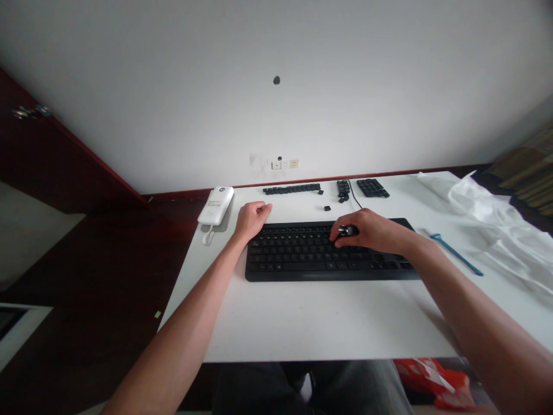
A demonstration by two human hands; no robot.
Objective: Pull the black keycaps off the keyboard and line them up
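A black keyboard lies on the white table, its keycaps in place over the left and middle. My right hand is over its right half, fingers curled round a small silver-and-black thing whose kind I cannot make out. The fingertips reach down to the keys and hide some of them. My left hand rests in a loose fist at the keyboard's far left corner, with nothing visible in it. Behind the keyboard are a row of loose black keycaps, a smaller cluster, a block and a single keycap.
A white handheld device with a strap lies at the table's left edge. To the right are a blue stick-like tool and crumpled white plastic sheeting. The keyboard cable runs toward the back. An orange-red bag is below the table.
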